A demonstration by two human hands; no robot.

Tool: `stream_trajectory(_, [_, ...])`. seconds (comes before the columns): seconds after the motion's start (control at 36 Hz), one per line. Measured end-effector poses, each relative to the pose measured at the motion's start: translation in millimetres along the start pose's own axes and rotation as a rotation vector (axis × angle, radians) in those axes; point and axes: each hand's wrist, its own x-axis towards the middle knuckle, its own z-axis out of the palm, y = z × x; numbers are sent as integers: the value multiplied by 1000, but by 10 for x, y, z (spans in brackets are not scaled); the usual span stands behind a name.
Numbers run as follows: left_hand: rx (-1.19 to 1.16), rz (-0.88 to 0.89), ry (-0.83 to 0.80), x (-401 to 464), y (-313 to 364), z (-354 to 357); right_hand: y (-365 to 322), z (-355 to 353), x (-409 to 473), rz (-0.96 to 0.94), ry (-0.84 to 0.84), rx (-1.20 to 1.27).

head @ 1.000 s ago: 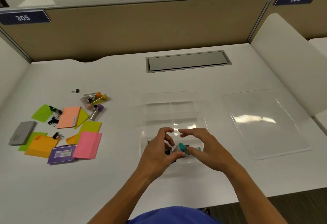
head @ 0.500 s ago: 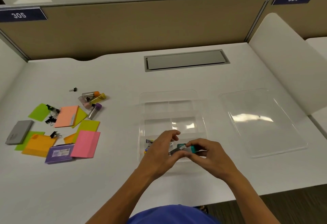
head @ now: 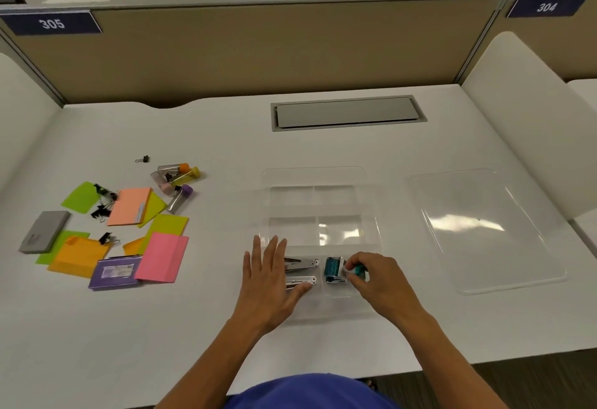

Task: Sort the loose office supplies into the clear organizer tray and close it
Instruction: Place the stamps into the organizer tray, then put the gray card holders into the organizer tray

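Teal stamp roller (head: 336,269) is sitting in the near-right compartment of the clear organizer tray (head: 318,176), with the right hand (head: 376,279) pinching its right end between curled fingertips (head: 350,271). Left hand (head: 269,282) is lying flat with fingers straight and spread over the tray's near-left compartment, holding nothing; its fingertips are reaching toward the tray's middle row. Two metal staplers (head: 300,271) are lying side by side just right of that palm, partly under it, and just left of the roller. Clear lid (head: 484,227) is resting on the white desk (head: 290,147) to the right of the tray, apart from it.

Half a second earlier both hands were closing together on the roller above the tray's near row; now the left hand is letting go and flattening, and the roller is resting down in its compartment. Sticky notes (head: 161,256), binder clips (head: 102,203) and small capped tubes (head: 179,184) on the left are staying where they were.
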Motion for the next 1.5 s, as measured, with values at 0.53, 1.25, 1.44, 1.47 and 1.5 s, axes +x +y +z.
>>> stream_trajectory(0.53, [-249,29,180,-97,-102,-3,-221,129,55,-143,-30,-130])
stream_trajectory(1.25, [-401,-393,408,-730,-1680,-358,-1794,1029,498,-425,-231,-177])
stream_trajectory(1.44, [-458,-533,405,-771,-2226,-515,-2332,1476,645,-472,-345,-251])
stream_trajectory(1.47, [-475,-542,424,-772,-2321,-547,-2407,1546,660,-487,-354,-261])
stream_trajectory(1.5, [-492,-552,446,-771,-2422,-581,-2478,1617,674,-507,-362,-273])
